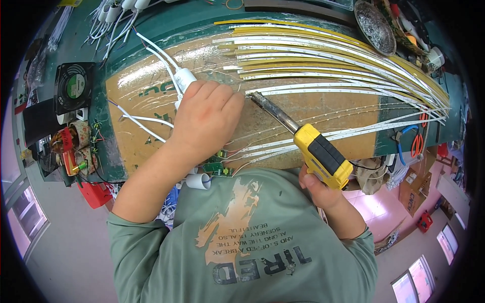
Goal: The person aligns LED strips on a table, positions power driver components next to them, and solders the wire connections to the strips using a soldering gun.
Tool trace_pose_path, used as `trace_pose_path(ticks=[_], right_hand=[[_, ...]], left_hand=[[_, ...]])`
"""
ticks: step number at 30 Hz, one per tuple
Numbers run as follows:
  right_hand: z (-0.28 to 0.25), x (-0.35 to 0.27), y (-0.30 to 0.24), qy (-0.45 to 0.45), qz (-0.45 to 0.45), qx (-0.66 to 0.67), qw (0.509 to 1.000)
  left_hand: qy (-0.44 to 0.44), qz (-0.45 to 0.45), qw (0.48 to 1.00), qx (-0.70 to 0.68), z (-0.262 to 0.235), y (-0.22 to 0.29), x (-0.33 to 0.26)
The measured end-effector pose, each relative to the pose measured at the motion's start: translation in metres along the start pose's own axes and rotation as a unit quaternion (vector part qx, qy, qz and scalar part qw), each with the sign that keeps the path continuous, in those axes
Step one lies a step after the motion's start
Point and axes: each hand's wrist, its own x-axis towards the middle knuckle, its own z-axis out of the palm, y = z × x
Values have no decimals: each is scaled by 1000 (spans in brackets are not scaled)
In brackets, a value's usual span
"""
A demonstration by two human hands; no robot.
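My right hand (323, 192) grips a yellow and black soldering gun (323, 154) by its handle. The dark tip of the gun is right at the end of a white LED strip (323, 90), beside my left hand. Closed over the cardboard, my left hand (209, 116) has its fingertips turned under, and what they hold is hidden. A white plastic tube (184, 78) with white cables (157, 55) coming out lies against its knuckles. Under my left wrist are small green circuit boards (214, 167), and another white tube (198, 182) lies against my shirt.
A brown cardboard sheet (136, 91) covers the green bench. A fan of white and yellow strips (303, 50) spreads to the right. A black fan (75, 87) stands left, a round metal dish (375, 26) sits back right, and pliers with orange handles (417, 145) lie on the right.
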Motion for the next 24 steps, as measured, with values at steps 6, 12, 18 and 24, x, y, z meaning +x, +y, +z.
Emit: trace_pose_path(ticks=[6, 12, 18, 24], right_hand=[[-2, -1, 4, -9, 0, -30, 1000], [0, -8, 5, 20, 7, 10, 1000], [0, -11, 0, 27, 64, 40, 997], [-1, -9, -3, 40, 44, 66, 996]], left_hand=[[11, -2, 1000, -1, 4, 0, 0], [11, -8, 1000, -3, 3, 1, 0], [19, -8, 1000, -1, 4, 0, 0], [-18, -20, 1000, -1, -2, 2, 1]])
